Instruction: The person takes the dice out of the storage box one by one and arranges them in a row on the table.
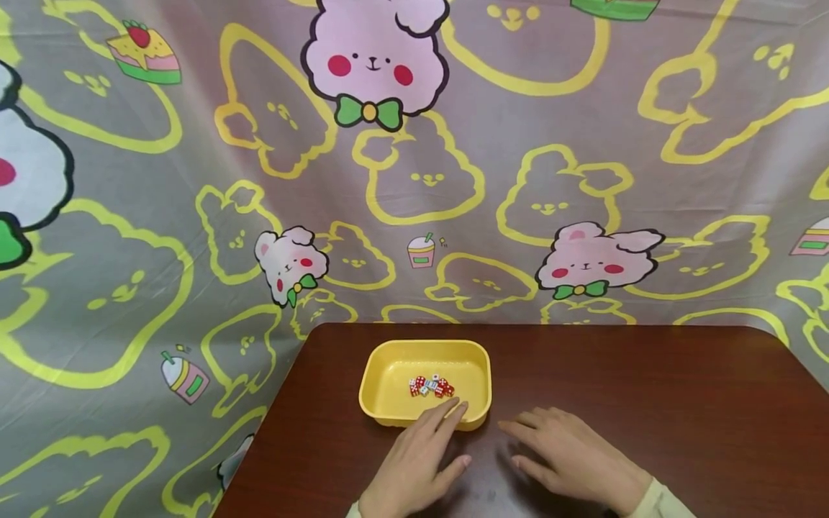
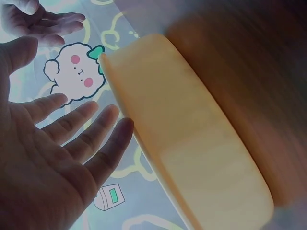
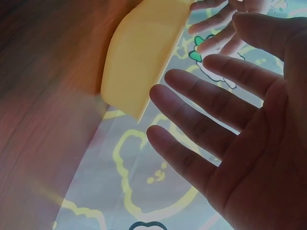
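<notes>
Several red and white dice (image 1: 432, 386) lie clustered on the floor of a yellow plastic tub (image 1: 382, 367). My left hand (image 1: 417, 453) is at the tub's near side, its fingertips over the near rim. In the left wrist view the left hand (image 2: 57, 148) has its fingers spread beside the tub wall (image 2: 177, 115), with nothing in its grasp. Just right of the tub is my right hand (image 1: 573, 450), fingers extended and holding nothing. The right wrist view shows the right hand's (image 3: 230, 124) palm and fingers near the tub wall (image 3: 136, 57). The dice are hidden in both wrist views.
The tub stands on a dark brown wooden table (image 1: 648, 381), toward its left half. Behind and to the left hangs a grey cloth (image 1: 453, 165) printed with rabbits and yellow outlines, close to the table's edges.
</notes>
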The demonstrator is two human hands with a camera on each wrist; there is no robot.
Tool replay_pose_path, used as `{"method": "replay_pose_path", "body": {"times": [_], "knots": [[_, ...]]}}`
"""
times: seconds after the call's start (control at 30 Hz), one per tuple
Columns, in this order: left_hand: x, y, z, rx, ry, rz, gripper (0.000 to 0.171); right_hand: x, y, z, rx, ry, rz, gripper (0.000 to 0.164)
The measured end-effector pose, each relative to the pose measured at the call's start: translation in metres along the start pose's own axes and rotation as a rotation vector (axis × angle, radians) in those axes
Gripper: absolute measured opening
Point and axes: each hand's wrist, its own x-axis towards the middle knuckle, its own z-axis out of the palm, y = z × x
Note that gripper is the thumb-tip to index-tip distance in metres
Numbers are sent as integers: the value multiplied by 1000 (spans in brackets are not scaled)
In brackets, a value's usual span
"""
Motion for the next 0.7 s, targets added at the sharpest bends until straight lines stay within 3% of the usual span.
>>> {"method": "replay_pose_path", "body": {"times": [0.33,0.7], "knots": [[2,-4,-2,-12,3,-35,75,3,3,1,-45,70,-24,39],[-1,-10,0,-9,10,-42,76,5,2,2,-29,61,-7,41]]}}
